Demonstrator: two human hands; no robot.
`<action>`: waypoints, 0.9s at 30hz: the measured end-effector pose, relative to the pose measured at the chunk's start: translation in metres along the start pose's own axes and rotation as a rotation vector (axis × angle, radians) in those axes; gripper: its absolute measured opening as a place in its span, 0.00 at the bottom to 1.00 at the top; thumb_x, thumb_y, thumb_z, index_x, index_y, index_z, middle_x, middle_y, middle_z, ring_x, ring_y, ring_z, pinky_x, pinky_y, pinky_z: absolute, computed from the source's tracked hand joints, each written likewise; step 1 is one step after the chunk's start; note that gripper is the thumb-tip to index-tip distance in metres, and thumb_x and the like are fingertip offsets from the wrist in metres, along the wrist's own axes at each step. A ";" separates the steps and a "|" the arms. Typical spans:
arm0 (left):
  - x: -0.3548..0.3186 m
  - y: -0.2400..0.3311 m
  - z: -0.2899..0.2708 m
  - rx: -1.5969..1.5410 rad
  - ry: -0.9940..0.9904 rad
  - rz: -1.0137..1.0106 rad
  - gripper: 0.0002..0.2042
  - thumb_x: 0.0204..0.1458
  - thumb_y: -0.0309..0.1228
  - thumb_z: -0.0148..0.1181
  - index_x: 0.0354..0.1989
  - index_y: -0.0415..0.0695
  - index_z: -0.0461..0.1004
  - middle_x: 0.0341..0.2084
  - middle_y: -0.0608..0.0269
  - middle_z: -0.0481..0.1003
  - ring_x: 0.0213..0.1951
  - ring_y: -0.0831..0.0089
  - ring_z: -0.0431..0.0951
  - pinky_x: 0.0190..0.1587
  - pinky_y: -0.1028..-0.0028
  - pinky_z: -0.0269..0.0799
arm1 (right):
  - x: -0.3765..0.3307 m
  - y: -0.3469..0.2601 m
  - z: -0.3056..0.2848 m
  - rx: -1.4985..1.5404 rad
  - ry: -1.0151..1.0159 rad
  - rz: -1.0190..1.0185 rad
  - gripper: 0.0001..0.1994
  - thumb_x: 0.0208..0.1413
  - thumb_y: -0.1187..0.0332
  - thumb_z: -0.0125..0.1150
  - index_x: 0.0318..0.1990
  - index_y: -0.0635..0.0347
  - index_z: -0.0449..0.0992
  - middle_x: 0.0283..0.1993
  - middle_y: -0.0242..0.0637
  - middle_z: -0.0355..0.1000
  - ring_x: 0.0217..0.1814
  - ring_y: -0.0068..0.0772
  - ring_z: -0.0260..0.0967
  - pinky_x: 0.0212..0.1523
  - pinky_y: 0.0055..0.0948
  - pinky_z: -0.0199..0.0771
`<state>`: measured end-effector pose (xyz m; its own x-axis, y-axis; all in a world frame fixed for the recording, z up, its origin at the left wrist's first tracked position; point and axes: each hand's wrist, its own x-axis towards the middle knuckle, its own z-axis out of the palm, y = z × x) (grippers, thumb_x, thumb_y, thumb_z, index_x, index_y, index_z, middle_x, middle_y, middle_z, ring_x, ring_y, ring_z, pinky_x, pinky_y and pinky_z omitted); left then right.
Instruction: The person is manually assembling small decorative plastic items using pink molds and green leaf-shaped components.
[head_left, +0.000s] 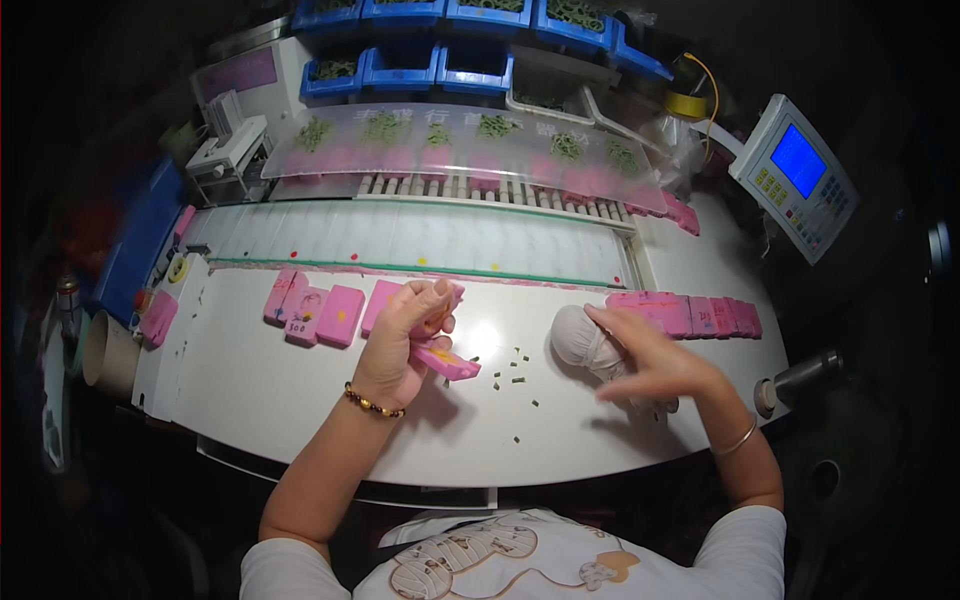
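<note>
My left hand is closed, fingers curled, on a pink block with yellow on it. Part of the block shows below the fingers, and more pink shows behind them. To the right stands a white cloth-wrapped bundle with a rounded top and a gathered neck. My right hand is beside it with thumb and fingers spread apart, the fingertips close to the cloth; whether they touch it I cannot tell. Small dark green bits lie scattered on the white table between my hands.
Several pink blocks lie left of my left hand, and a row of them sits at the right. Beyond are a white conveyor belt, a translucent cover and blue bins. A screen with keypad stands right.
</note>
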<state>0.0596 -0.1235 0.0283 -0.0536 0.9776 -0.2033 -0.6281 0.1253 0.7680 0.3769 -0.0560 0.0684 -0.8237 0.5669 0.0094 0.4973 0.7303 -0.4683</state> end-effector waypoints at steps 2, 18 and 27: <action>0.002 0.000 0.007 -0.060 -0.016 -0.018 0.09 0.57 0.39 0.61 0.36 0.48 0.71 0.29 0.68 0.72 0.28 0.77 0.71 0.23 0.80 0.64 | -0.009 -0.019 0.013 -0.015 0.024 0.058 0.43 0.44 0.70 0.71 0.69 0.56 0.55 0.63 0.49 0.61 0.62 0.53 0.61 0.62 0.42 0.62; -0.001 -0.033 0.031 0.486 -0.125 0.655 0.14 0.62 0.32 0.39 0.49 0.40 0.68 0.28 0.60 0.73 0.18 0.74 0.71 0.21 0.76 0.67 | 0.033 -0.112 0.036 -0.652 0.599 -0.285 0.26 0.46 0.72 0.61 0.57 0.45 0.77 0.58 0.44 0.73 0.39 0.33 0.74 0.40 0.33 0.73; -0.007 -0.015 0.034 0.396 -0.053 0.642 0.11 0.61 0.32 0.43 0.48 0.40 0.65 0.23 0.67 0.69 0.23 0.82 0.68 0.27 0.81 0.63 | 0.033 -0.126 0.029 -0.592 0.540 -0.278 0.25 0.46 0.70 0.61 0.57 0.47 0.77 0.57 0.39 0.74 0.35 0.30 0.71 0.40 0.28 0.70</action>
<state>0.0960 -0.1263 0.0388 -0.2713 0.8846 0.3792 -0.1592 -0.4298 0.8888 0.2790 -0.1402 0.1026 -0.7689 0.3312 0.5469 0.4803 0.8638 0.1522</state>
